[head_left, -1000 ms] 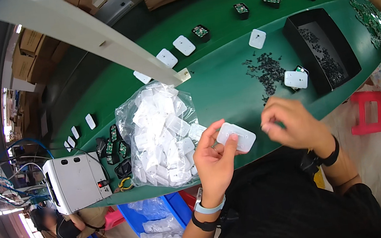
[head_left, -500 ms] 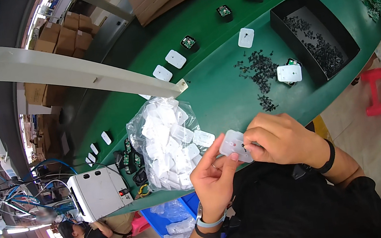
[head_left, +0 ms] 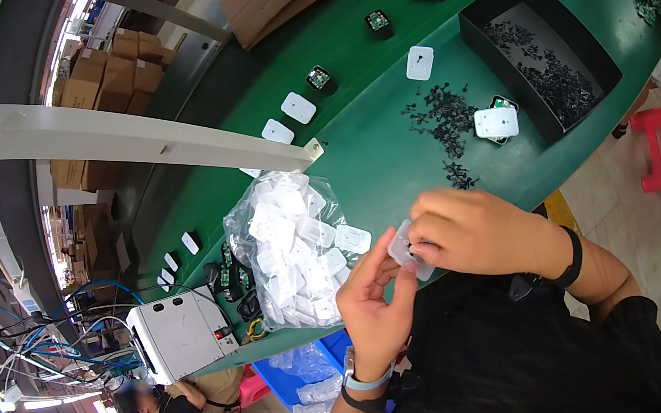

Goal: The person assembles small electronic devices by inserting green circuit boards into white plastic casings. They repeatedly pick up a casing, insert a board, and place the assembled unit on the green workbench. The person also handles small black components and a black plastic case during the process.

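My left hand [head_left: 375, 307] grips a translucent white plastic cover [head_left: 399, 245] between thumb and fingers, just above the bench's near edge. Bent over that cover, my right hand [head_left: 476, 236] pinches a small black part [head_left: 410, 249] against its face; the fingertips hide most of the part. Left of my hands, a clear bag [head_left: 290, 251] spills over with white covers, and one loose cover [head_left: 352, 239] lies at its side. A pile of small black parts [head_left: 447, 125] is scattered beyond my right hand. Beside it, a white cover [head_left: 497, 123] rests on a black housing with a green circuit board.
A black open box [head_left: 476, 35] holding more black parts stands at the right. Black housings [head_left: 320, 80] and white covers [head_left: 299, 108] line the green belt. A metal post [head_left: 141, 141] slants across the left. A white machine [head_left: 181, 336] with cables sits lower left; a person is beyond.
My right fingers have closed in over the cover and now hide more of it and the black part. The cover has tilted. Another person's hand has left the upper right.
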A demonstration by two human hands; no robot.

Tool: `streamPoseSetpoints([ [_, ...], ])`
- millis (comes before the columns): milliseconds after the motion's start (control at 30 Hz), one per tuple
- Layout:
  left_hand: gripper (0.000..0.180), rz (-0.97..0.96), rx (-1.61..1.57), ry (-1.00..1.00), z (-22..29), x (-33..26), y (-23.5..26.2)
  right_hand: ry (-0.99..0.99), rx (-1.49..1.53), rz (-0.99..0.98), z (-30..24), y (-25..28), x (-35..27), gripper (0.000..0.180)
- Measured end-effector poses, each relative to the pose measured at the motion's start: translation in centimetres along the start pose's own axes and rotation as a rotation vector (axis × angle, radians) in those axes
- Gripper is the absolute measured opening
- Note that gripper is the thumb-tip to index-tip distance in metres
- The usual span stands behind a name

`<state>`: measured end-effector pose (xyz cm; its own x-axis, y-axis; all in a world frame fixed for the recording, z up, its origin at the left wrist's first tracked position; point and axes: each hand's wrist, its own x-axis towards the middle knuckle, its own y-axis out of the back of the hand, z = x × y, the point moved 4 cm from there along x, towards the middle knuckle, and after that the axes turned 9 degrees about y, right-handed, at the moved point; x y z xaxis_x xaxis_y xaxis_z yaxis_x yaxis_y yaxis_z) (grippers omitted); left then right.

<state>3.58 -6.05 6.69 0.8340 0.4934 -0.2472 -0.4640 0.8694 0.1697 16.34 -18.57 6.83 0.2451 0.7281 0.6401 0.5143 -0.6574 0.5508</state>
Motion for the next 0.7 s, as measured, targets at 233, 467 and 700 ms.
streamPoseSetpoints([
  [233,0.047,-0.064,-0.102,0.123,0.3,0.2,0.8,0.023,-0.001,0.024,-0.3,0.3,0.3,0.016],
  [467,0.047,-0.069,-0.121,0.104,0.8,0.0,0.7,0.066,-0.073,-0.032,-1.1,0.7,0.8,0.015],
  [700,0.04,-0.053,-0.289,0.069,0.9,-0.2,0.7,0.027,0.008,0.038,-1.3,0.2,1.0,0.015],
])
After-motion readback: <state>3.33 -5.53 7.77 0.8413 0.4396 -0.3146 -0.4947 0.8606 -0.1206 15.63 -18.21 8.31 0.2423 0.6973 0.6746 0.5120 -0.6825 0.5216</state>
